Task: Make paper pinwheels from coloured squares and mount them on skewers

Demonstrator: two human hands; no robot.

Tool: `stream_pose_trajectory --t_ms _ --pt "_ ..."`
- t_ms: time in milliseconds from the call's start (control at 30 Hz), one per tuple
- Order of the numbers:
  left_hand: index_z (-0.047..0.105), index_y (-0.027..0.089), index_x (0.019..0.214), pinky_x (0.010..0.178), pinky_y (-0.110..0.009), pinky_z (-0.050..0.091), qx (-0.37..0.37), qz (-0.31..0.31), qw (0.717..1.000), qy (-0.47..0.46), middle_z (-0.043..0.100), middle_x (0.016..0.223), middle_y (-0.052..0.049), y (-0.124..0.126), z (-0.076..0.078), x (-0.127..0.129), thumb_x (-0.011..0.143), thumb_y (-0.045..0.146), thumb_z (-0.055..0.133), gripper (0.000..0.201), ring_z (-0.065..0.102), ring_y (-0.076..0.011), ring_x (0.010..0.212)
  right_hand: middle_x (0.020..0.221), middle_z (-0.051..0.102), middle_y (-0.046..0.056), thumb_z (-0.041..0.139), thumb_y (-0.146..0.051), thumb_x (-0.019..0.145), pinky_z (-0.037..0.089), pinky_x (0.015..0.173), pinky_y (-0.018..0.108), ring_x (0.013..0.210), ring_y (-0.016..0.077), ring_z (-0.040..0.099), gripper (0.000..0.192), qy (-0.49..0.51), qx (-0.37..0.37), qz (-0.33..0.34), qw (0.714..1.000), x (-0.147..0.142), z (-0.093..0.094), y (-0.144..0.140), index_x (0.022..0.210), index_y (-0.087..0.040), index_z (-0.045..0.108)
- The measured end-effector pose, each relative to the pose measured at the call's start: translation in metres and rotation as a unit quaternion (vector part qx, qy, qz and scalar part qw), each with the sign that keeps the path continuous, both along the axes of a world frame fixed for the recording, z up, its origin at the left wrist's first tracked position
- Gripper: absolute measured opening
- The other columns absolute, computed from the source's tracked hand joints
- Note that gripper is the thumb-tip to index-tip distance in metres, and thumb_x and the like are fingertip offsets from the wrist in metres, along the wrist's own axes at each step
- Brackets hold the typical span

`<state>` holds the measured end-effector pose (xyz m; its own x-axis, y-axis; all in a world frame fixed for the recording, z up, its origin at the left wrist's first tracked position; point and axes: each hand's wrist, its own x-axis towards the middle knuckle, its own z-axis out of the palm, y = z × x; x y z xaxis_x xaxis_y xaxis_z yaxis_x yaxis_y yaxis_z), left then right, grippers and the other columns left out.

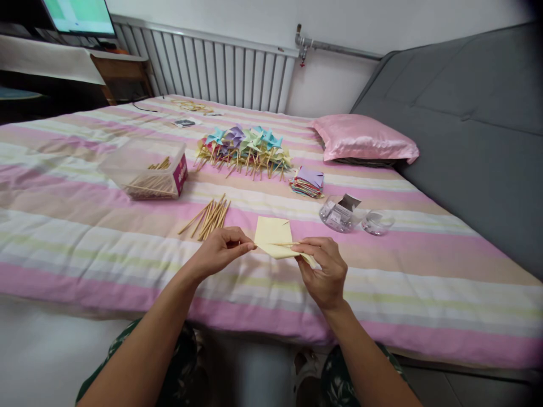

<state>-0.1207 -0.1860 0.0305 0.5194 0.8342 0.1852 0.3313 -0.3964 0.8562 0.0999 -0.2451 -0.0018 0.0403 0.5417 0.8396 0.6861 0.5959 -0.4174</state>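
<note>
A pale yellow sheet of paper (274, 229) with a slit near one corner is in front of me, just above the striped bedspread. My left hand (224, 246) pinches its left corner between thumb and finger. On the other side, my right hand (323, 265) grips folded yellow paper, its fingers closed over the near right part. A thin pale strip runs between both hands; whether it is a stick or a paper edge I cannot tell. Beside my left hand lies a loose pile of thin wooden sticks (214, 217).
Finished paper pinwheels (250, 144) are heaped farther back. A clear plastic box (144, 169) with sticks stands left. Right are a stack of coloured paper (307, 182), a clear round tub (338, 213) with small items and a smaller round container (376, 222). A pink pillow (367, 137) lies behind.
</note>
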Motion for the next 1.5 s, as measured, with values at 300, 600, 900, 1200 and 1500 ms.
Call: stream_pose_trajectory --t_ms 300,600,900,1200,1500 --pt "0.065 0.011 0.066 0.057 -0.024 0.037 -0.014 -0.008 1.0 0.0 0.059 0.067 -0.004 0.0003 -0.0019 -0.0014 0.078 0.035 0.059 0.028 0.051 -0.0128 0.064 0.083 0.064 0.005 0.062 -0.011 0.076 0.047 0.072 0.036 0.08 0.0192 0.059 0.014 -0.002 -0.001 0.0 1.0 -0.0012 0.0004 -0.0003 0.084 -0.022 0.067" --pt "0.065 0.012 0.066 0.058 -0.024 0.037 -0.011 -0.021 1.0 0.001 0.057 0.066 -0.003 0.0013 -0.0031 -0.0035 0.079 0.035 0.058 0.027 0.05 -0.0121 0.063 0.082 0.063 0.005 0.063 -0.01 0.075 0.047 0.071 0.036 0.08 0.0192 0.059 0.015 -0.001 -0.005 0.006 1.0 -0.0003 0.0008 -0.0006 0.084 -0.021 0.067" --pt "0.065 0.012 0.066 0.058 -0.024 0.037 -0.002 -0.03 1.0 0.008 0.057 0.066 -0.003 0.002 -0.0018 -0.003 0.08 0.035 0.057 0.028 0.05 -0.012 0.063 0.081 0.063 0.005 0.063 -0.009 0.075 0.047 0.07 0.035 0.079 0.019 0.059 0.015 0.0 -0.008 0.008 1.0 -0.0011 0.0003 -0.0006 0.083 -0.021 0.068" --pt "0.065 0.012 0.066 0.057 -0.023 0.037 0.004 -0.033 0.999 0.014 0.054 0.064 -0.002 0.0012 -0.0007 -0.0039 0.081 0.036 0.056 0.029 0.048 -0.0108 0.06 0.08 0.063 0.005 0.062 -0.009 0.074 0.047 0.069 0.035 0.078 0.0187 0.059 0.016 0.005 -0.001 0.011 1.0 -0.0018 0.0 0.0001 0.083 -0.022 0.068" --pt "0.067 0.012 0.069 0.058 -0.023 0.038 0.009 -0.034 0.999 0.028 0.054 0.065 -0.002 0.0018 -0.0002 -0.0057 0.081 0.038 0.056 0.03 0.048 -0.0109 0.061 0.08 0.065 0.004 0.063 -0.007 0.074 0.046 0.07 0.034 0.077 0.018 0.058 0.02 -0.002 -0.01 0.013 1.0 -0.0022 -0.0005 -0.0007 0.087 -0.021 0.064"
